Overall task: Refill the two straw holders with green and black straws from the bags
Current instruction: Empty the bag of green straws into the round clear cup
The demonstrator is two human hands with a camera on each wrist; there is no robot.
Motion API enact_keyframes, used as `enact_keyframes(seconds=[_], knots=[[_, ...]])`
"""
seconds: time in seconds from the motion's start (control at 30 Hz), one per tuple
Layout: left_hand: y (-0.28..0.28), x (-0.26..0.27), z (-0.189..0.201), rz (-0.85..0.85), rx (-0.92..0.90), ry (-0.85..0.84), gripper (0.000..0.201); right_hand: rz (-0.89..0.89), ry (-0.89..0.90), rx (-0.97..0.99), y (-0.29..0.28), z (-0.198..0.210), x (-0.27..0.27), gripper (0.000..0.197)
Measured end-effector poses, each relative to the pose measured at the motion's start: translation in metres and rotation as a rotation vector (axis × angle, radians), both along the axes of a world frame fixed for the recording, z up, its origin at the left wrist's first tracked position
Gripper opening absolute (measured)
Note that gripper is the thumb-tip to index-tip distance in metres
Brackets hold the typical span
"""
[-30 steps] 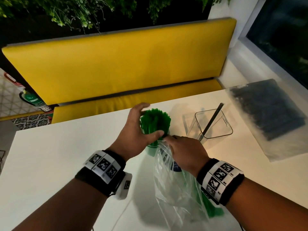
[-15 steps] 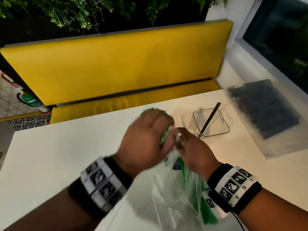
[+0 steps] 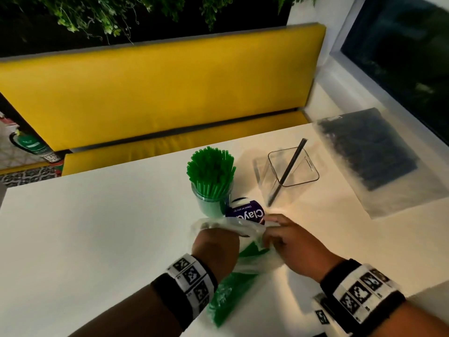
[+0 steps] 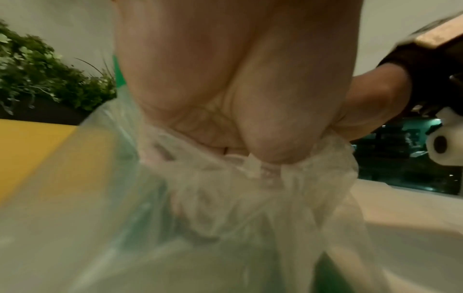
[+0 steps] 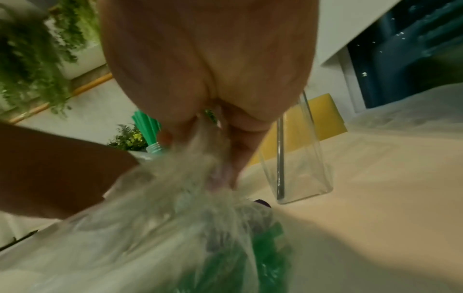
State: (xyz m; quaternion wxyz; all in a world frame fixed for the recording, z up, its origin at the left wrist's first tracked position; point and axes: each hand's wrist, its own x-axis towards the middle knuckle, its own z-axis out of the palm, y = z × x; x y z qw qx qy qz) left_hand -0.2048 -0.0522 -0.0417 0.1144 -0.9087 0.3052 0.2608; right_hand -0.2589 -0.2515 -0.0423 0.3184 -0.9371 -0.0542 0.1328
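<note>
Yellow bench cushions point(image 3: 170, 93) run behind the white tabletop point(image 3: 85, 227) where all of this sits. At the table's far right lies the flat clear bag of black straws point(image 3: 369, 156), untouched and well apart from both hands. Nearer the middle, the crumpled clear plastic bag of green straws point(image 3: 233, 283) lies on the table with its mouth toward the holders; the left hand point(image 3: 215, 246) has its fingers pushed into that mouth, though what they grasp inside is hidden, while the right hand point(image 3: 289, 242) pinches the bunched plastic of the rim to hold it. Beyond the bag stands the square clear holder point(image 3: 297, 175) with a single black straw point(image 3: 290, 170) leaning in it, and just left of it the round clear holder point(image 3: 210, 203), packed with upright green straws point(image 3: 210, 167) (it looks close to full already). A purple-labelled item point(image 3: 247, 211) sits beside that holder's base. The green refill appears to be in its late stage: another bundle is probably being fetched, or the bag closed up. Next comes turning to the black bag, opening it and standing those straws in the square holder.
</note>
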Motion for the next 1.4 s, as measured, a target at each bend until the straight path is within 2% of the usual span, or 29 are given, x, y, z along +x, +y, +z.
enact_keyframes(seconds=[0.03,0.1,0.17,0.27,0.37,0.43,0.53,0.7,0.8,0.87,0.93,1.0,1.07,1.13,1.27,1.33,1.4], knots=[[-0.009,-0.004,0.002,0.012,-0.014,0.019,0.039,-0.007,0.032,-0.044,0.002,-0.001,-0.002,0.029],[-0.027,-0.011,0.003,0.01,-0.107,0.06,0.034,-0.084,0.099,0.0,0.005,-0.001,-0.002,0.021],[-0.043,-0.012,-0.002,-0.004,-0.197,0.087,0.031,-0.19,0.175,0.143,0.008,-0.001,0.0,0.033],[-0.053,-0.01,-0.025,0.135,-0.251,0.239,0.031,-0.278,0.209,0.217,0.009,-0.004,0.003,0.035],[-0.052,-0.011,-0.037,0.264,-0.24,0.307,0.037,-0.231,0.239,0.24,0.01,-0.005,-0.002,0.037],[-0.051,-0.014,-0.042,0.216,-0.202,0.279,0.043,-0.213,0.228,0.264,0.01,-0.006,-0.006,0.038],[-0.051,-0.015,-0.045,0.19,-0.248,0.282,0.036,-0.253,0.181,0.334,0.011,-0.007,-0.007,0.035],[-0.042,-0.021,-0.042,0.209,-0.351,0.302,0.033,-0.367,0.169,0.203,0.012,-0.007,0.001,0.027],[-0.035,-0.017,-0.039,0.282,-0.4,0.308,0.033,-0.437,0.126,0.094,0.006,-0.014,0.002,0.019],[-0.032,-0.014,-0.033,0.278,-0.407,0.317,0.024,-0.46,0.101,-0.007,0.003,-0.018,0.002,0.021],[-0.027,-0.014,-0.027,0.253,-0.421,0.32,0.012,-0.414,0.063,0.06,0.005,-0.016,0.002,0.039],[-0.024,-0.014,-0.022,0.253,-0.475,0.36,0.014,-0.377,0.072,0.211,0.011,-0.006,0.004,0.061],[-0.023,-0.013,-0.018,0.267,-0.547,0.396,0.024,-0.296,0.085,0.222,0.017,0.005,0.008,0.055],[-0.024,-0.012,-0.016,0.28,-0.579,0.391,0.021,-0.232,0.059,0.218,0.017,0.007,0.01,0.046],[-0.019,-0.012,-0.01,0.28,-0.549,0.304,0.017,-0.293,0.031,0.206,0.009,-0.002,0.009,0.043],[-0.015,-0.012,-0.008,0.32,-0.671,0.295,0.007,-0.334,-0.014,0.169,0.007,-0.002,0.008,0.041],[-0.01,-0.014,-0.002,0.425,-0.855,0.32,0.01,-0.405,-0.029,0.127,0.002,-0.005,0.008,0.044]])
